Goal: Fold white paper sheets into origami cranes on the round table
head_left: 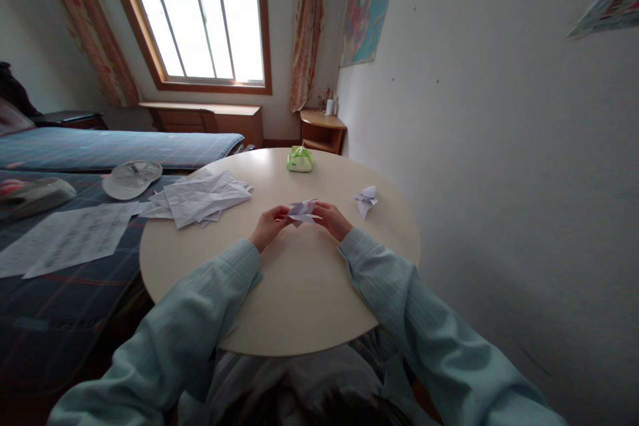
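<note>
Between both hands, just over the middle of the round table, is a small folded white paper with several pointed flaps. My left hand pinches its left side, fingers closed on it. On the other side my right hand grips the paper's right edge, fingers also closed. Another folded paper piece with pointed ends lies on the table to the right of my right hand, apart from it. The fingertips behind the held paper are partly hidden.
A stack of creased white sheets covers the table's left edge. Toward the far edge stands a green tissue pack. On the bed at left lie a pale cap and printed sheets. A white wall rises close at right.
</note>
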Demonstrator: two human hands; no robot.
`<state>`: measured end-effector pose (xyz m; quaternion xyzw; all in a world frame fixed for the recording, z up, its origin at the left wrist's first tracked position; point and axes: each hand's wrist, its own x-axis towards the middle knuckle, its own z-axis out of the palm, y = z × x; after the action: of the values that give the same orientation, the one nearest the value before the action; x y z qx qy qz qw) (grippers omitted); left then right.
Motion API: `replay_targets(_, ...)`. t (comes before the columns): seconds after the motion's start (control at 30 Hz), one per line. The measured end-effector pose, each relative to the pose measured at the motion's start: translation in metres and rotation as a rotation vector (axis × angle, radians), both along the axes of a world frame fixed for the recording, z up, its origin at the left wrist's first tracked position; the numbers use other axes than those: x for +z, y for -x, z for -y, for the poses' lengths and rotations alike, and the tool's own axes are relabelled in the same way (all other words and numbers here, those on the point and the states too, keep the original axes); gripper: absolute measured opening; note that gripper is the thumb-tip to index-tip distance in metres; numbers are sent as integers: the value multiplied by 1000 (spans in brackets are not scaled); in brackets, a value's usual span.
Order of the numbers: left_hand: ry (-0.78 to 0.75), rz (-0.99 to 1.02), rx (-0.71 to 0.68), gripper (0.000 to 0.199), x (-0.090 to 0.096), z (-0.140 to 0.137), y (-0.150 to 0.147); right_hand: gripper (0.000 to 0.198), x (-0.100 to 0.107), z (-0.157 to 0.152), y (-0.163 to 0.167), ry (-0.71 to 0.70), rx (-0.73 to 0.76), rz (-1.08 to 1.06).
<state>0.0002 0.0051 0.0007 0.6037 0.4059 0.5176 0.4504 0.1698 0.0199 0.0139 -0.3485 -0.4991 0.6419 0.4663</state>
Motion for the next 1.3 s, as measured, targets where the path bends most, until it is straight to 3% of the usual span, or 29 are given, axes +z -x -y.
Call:
replay_targets(0.33, -19, 31, 44, 27, 1, -1, -1, 14, 4, 2, -1, 25, 5, 19)
replay_targets(0.5, -19, 52, 75, 30, -1, -4, 1, 21, 4, 4, 0, -15, 28, 75)
replay_targets(0.67, -16, 29, 34, 35, 0, -2, 0, 23, -1, 2, 1, -128, -9, 154)
replay_targets(0.83, 76, 46, -61, 52, 1, 3, -4, 25, -4, -2, 0, -153, -63, 157)
replay_targets(1.0, 81, -102, -70, 31, 1, 6, -4, 23, -2, -1, 1, -203, -67, 187)
replay_targets(1.17, 36, -106, -19, 29, 4, 6, -2, 26, 1, 2, 1, -178, -53, 210)
replay_targets(1.3, 43, -101, 9, 29, 3, 3, -1, 29, 0, 4, 3, -173, 50, 237)
